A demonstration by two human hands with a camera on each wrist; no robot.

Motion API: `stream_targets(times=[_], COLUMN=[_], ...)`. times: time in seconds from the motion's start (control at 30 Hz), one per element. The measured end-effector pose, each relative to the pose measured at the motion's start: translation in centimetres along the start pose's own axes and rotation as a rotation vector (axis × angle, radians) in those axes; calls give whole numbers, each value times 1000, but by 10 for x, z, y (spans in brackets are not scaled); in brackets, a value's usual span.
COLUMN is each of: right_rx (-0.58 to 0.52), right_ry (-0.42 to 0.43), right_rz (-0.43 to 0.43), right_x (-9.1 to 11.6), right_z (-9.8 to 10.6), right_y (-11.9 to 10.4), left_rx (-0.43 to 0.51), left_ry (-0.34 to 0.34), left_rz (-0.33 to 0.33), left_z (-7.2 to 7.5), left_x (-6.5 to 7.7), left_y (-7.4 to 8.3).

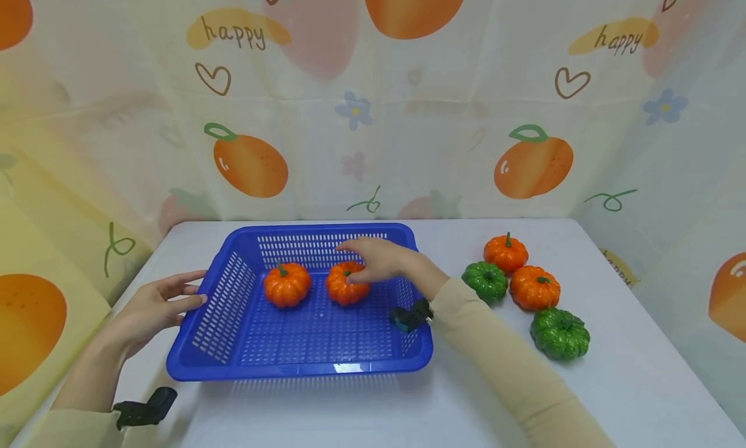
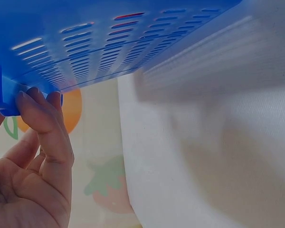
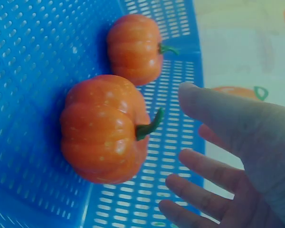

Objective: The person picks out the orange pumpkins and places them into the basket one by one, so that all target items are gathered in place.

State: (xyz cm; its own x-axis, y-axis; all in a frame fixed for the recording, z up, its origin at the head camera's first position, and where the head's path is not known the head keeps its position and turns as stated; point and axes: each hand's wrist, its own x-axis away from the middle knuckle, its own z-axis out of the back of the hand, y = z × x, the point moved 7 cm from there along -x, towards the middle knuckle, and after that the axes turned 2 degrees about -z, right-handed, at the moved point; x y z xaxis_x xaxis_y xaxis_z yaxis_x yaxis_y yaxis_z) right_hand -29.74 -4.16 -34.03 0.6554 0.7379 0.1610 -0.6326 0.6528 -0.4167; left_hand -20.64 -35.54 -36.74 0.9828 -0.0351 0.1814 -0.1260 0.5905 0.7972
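Two orange pumpkins [image 1: 286, 287] in the basket [image 1: 262, 373]; four loose pumpkins [image 1: 535, 289], two orange, two green, left on the table [image 1: 641, 370] at its 3 o'clock. Reads one-third in. Left hand [image 1: 160, 302] pinches basket at 9 o'clock; right hand [image 1: 381, 259] spread near an inside pumpkin, gripping nothing.

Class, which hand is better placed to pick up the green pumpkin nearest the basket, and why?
Probably the right hand: it holds nothing and is nearer that green pumpkin; the left hand grips the basket by its left rim.
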Motion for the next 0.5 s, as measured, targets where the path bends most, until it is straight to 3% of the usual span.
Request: stream_targets(times=[0.5], right_rx=[-4], right_ry=[183], right_rz=[58], right_x=[25], right_z=[22], right_y=[0], left_rx=[5], left_ry=[-1], left_rz=[-12], left_z=[1], left_x=[-1], left_y=[-1])
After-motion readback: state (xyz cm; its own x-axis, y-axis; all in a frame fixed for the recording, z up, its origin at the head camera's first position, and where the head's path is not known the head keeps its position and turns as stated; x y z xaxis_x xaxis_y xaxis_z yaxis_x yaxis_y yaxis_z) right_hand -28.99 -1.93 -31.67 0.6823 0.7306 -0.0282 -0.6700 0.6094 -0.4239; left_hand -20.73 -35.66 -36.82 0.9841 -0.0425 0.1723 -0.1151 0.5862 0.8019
